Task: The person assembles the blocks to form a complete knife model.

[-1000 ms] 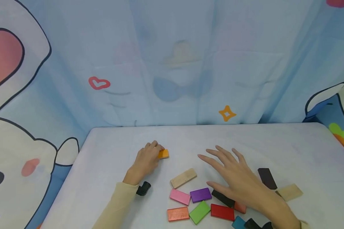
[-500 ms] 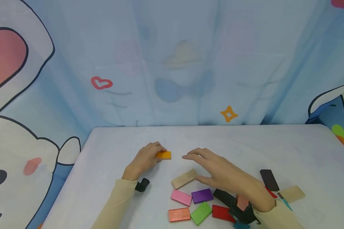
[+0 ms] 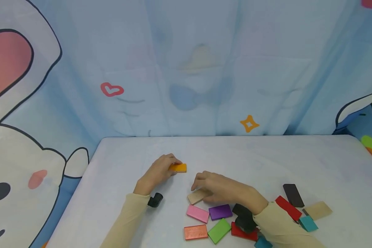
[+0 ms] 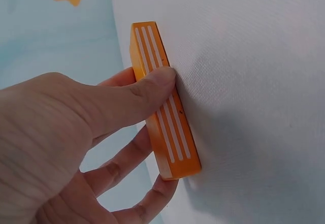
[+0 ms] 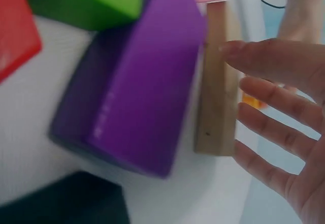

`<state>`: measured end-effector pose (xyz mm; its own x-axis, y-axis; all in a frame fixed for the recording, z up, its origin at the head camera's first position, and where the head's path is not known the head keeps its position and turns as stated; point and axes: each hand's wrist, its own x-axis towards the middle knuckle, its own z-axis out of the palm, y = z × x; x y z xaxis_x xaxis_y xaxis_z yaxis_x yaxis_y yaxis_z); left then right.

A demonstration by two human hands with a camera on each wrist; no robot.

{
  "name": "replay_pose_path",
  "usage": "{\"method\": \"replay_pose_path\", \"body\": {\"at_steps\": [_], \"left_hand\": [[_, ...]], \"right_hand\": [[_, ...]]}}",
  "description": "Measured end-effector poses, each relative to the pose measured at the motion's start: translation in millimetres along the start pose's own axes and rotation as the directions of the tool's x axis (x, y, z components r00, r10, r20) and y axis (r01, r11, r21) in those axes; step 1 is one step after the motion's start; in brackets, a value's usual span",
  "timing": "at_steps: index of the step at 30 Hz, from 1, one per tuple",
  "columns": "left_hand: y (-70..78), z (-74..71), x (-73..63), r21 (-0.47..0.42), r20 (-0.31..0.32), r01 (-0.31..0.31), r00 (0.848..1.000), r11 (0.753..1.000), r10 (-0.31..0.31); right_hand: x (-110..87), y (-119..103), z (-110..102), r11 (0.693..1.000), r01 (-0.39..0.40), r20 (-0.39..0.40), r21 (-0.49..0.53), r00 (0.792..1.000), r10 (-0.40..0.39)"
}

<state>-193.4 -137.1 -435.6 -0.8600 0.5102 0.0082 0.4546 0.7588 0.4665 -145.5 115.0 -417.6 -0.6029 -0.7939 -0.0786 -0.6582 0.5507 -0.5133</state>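
My left hand pinches an orange block at the left back of the table. In the left wrist view the orange block stands on its long edge, white stripes along one face, with the thumb on that face and fingers behind. My right hand is at a plain wooden block. The right wrist view shows this wooden block between the thumb, on its near side, and the fingertips at its far side. In the head view the fingers partly cover it.
Near the right hand lie pink, purple, green, copper-orange and red blocks. Farther right are a dark block, another red block, a teal block and a light wooden block.
My right hand has come left and down from hovering spread above the blocks to the plain wooden block, its fingers closing about it. My left hand keeps hold of the orange block, almost still.
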Motion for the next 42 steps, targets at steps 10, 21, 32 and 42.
{"method": "replay_pose_path", "body": {"at_steps": [10,21,32,42], "left_hand": [[-0.3,0.0,0.7,-0.014,0.013,0.017,1.000,1.000,-0.016],[-1.5,1.9,-0.2,-0.008,0.005,0.028,1.000,1.000,-0.028],[-0.3,-0.2,-1.0,-0.030,0.010,0.031,0.999,0.999,-0.030],[1.4,-0.6,1.3,-0.018,0.027,0.041,0.999,0.999,-0.040]], "right_hand": [[8.8,5,9,0.998,0.000,0.012,-0.068,1.000,0.001],[8.4,12,3,0.995,0.030,-0.010,-0.096,0.999,-0.031],[7.5,34,-4,0.988,-0.021,-0.138,-0.153,0.990,0.000],[25.2,51,-12,0.991,-0.063,-0.234,-0.115,0.972,0.035]]}}
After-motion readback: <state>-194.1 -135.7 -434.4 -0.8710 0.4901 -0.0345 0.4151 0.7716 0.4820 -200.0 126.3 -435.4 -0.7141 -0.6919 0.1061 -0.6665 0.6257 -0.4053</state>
